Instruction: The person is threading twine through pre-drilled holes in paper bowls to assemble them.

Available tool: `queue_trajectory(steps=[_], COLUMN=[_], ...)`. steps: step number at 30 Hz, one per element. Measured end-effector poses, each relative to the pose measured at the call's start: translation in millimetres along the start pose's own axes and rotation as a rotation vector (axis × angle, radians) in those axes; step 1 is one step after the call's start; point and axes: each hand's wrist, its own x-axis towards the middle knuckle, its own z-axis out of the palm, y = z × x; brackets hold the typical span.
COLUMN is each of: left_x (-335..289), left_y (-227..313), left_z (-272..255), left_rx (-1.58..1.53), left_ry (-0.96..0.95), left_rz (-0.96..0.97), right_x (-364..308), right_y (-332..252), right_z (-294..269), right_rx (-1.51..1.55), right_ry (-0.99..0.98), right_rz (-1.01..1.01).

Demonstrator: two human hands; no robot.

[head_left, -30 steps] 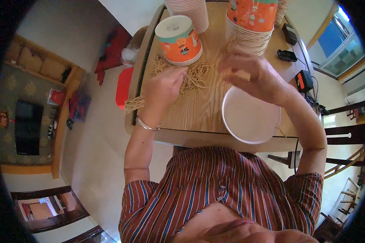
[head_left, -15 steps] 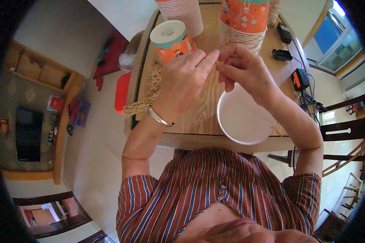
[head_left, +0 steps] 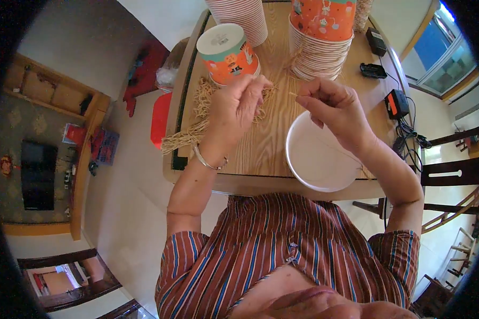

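Tan thin string (head_left: 282,91) between hands

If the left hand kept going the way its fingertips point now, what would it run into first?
Likely the upside-down orange paper cup just beyond the left hand; the fingers aim up and away across the table. The hand seems raised, so depth is uncertain.
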Motion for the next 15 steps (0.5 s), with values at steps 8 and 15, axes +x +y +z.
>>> queue_trajectory(steps=[8, 15], left_x=[-11, -11], left_y=[2, 1], left_z=[25, 38], left_rx=[-0.134, -0.129], left_ry=[-0.212, -0.196], left_rz=[0.010, 0.005], right_x=[-9, -11], right_y=[-3, 10], right_z=[4, 1], right_rx=[-0.090, -0.150], right_ry=[-0.030, -0.014], right_rz=[-0.029, -0.059])
